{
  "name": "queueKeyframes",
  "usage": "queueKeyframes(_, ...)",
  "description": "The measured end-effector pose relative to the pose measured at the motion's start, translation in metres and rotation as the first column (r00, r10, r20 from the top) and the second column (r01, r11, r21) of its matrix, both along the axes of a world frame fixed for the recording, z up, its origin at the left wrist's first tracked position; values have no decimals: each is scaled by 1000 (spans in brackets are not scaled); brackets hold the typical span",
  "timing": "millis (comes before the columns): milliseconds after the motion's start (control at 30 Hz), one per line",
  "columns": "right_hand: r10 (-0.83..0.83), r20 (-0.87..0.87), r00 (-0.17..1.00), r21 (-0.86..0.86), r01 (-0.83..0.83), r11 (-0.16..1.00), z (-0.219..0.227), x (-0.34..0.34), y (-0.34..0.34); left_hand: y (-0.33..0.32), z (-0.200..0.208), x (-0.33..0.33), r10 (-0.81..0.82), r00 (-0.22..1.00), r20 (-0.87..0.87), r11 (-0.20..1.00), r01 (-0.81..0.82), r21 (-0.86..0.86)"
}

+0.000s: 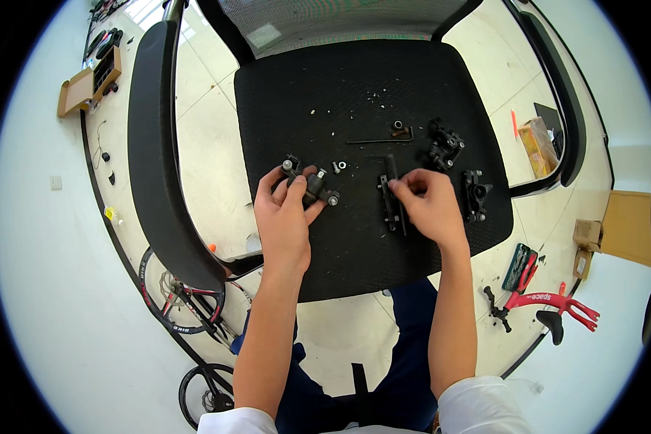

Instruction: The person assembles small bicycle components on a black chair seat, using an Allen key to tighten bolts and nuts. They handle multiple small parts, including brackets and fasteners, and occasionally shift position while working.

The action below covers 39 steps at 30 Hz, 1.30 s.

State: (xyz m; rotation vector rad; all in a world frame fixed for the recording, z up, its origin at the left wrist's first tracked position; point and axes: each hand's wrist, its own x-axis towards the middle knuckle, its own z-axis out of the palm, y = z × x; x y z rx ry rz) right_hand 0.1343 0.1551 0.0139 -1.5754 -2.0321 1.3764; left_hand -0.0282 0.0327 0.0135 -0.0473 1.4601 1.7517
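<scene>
My left hand is closed around a black metal part with silver bolts, which looks like a bicycle brake caliper. It is held above the left half of the black chair seat. The fingers of my right hand pinch a slim black tool, which looks like a folding multi-tool, over the right half of the seat. Two small silver pieces lie between my hands. Right of my right hand rests a black caliper-like part, and beyond it another black bolted part.
Farther back on the seat lie an L-shaped hex key, small hardware and pale crumbs. Armrests flank the seat. On the floor are a red bike frame, cardboard boxes and, at left, a bicycle wheel.
</scene>
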Motion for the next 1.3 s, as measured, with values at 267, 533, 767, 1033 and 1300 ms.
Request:
queueKeyframes(267, -76, 56, 996, 283, 57, 957, 0, 9, 5, 4, 3, 8, -35, 999, -19, 999, 35, 1)
queueKeyframes(533, 139, 160, 977, 210, -172, 962, 2, -5, -16, 4, 2, 8, -46, 998, -34, 999, 46, -12)
queueKeyframes(767, -127, -332, 935, -208, 59, 976, 18, -9, -10, 6, -1, 14, -156, 983, -96, 985, 149, -84)
queueKeyframes(1033, -254, -518, 817, -282, 117, 952, 18, -2, -2, 6, -8, 17, -194, 968, -161, 977, 176, -123)
queueKeyframes(1300, -101, -475, 874, -165, 24, 986, 15, -7, -13, 6, -10, 18, -208, 956, -205, 974, 183, -137)
